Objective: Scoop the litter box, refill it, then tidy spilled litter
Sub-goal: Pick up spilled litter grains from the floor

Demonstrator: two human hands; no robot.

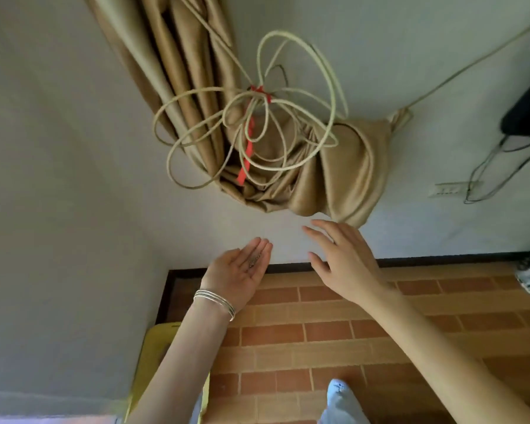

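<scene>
Grey-brown litter grains (pixel 253 261): a small pinch of them lies in the hollow of the upturned left palm, near the base of the fingers.
Left hand (pixel 242 276): palm up, fingers straight and close together, slightly cupped; it carries the grains and grips nothing. Thin silver bangles (pixel 214 302) circle its wrist.
Right hand (pixel 346 264): palm down, fingers spread and relaxed, just beside the left hand and a little higher in the view; it holds nothing, and whether it touches the wall cannot be told.
Floor: orange brick-patterned tiled floor (pixel 318 332) runs under both forearms to a dark skirting strip (pixel 441 261).
Lower left: a yellow flat-edged thing (pixel 156 347) lies against the pale grey wall (pixel 58 179), partly hidden by the left forearm; what it is cannot be told.
Wall: a tan gathered curtain (pixel 334 172) hangs above the hands, bundled with a looped cream cable (pixel 257 127) and a red tie (pixel 247 154).
Right side: a white wall socket (pixel 447 188) with thin black wires (pixel 487 172) hanging beside it.
Bottom edge: a pale blue denim knee (pixel 338 399).
</scene>
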